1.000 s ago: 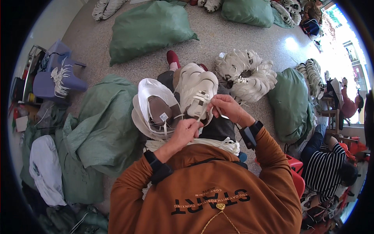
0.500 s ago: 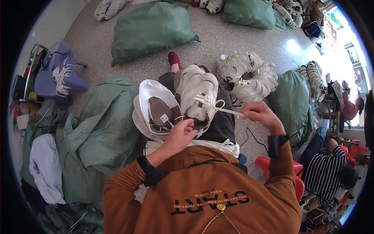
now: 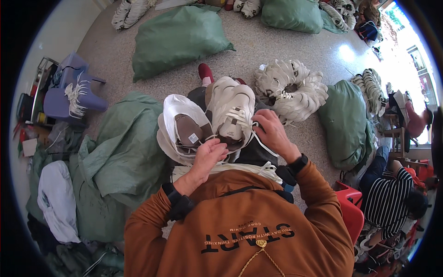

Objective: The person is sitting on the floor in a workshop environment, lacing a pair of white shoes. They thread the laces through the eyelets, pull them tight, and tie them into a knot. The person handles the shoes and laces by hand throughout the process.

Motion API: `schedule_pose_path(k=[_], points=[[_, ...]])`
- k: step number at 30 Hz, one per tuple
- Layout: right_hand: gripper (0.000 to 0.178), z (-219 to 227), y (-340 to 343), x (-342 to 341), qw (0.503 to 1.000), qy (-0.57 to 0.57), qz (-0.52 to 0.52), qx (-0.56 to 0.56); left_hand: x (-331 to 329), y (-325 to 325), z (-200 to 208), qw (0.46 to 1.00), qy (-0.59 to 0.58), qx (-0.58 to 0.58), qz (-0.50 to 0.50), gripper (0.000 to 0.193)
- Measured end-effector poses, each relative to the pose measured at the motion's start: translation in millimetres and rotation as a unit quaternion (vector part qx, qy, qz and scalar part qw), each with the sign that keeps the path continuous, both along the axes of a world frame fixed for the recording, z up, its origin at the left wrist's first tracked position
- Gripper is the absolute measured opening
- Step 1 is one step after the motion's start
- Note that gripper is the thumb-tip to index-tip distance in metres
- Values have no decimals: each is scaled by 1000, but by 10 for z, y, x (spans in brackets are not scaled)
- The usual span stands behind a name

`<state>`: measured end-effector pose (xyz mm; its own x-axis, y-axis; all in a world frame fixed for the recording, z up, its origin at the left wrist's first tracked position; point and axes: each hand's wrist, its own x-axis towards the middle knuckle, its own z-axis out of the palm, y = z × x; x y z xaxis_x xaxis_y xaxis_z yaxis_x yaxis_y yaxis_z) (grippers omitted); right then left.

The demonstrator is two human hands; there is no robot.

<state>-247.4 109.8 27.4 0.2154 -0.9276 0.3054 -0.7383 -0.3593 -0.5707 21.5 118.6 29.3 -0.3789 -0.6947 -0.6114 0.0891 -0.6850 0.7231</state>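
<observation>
As the head view shows it, the pale shoe [image 3: 237, 100] lies on the person's lap, with its toe pointing away and its tongue [image 3: 230, 129] near to the hands. On its left, just beside, is a second shoe piece with white lining [image 3: 167, 110]. The right hand [image 3: 258, 130] is at the right edge of the opening, its thumb and fingers brought together, and it seems to pinch a white lace [image 3: 265, 147], which runs down from it in a loose line. The left hand [image 3: 220, 144] is between the two shoe pieces, near the opening, with fingers curved; whether they are closed on a lace end, I cannot tell. Across the lap lies a bundle of white laces [image 3: 260, 171].

In my judgement, the shoe is light and rather soft at the sides, firmer at the toe, so it can bend or turn if it is pulled from one side only. It is not fragile. The lace is limp and perhaps a little slippery; it is better to pinch it close to its end or near the eyelets. For steadying the shoe, the edge of its opening looks the best place to grip.
</observation>
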Motion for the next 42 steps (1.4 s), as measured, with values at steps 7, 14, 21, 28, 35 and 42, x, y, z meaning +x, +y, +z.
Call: schedule_pose_path(k=[7,14,21,28,35,42], points=[[12,-71,-88,-105,909,-290,-4,299,-69,-49,-109,987,112,98,63,36],[18,430,204,-775,865,-226,36,447,-330,-97,-332,973,154,96,144,30],[28,864,727,-1317,742,-621,-17,252,-614,-236,-551,926,258,145,236,43],[35,1174,1406,-2081,588,-808,-46,-2,-675,-212,-625,923,254,141,252,46],[22,762,1133,-1897,666,-718,-181,92,-711,-179,-561,929,241,139,242,45],[19,275,223,42,742,-509,-88,427,-662,-167,-513,937,242,136,212,38]])
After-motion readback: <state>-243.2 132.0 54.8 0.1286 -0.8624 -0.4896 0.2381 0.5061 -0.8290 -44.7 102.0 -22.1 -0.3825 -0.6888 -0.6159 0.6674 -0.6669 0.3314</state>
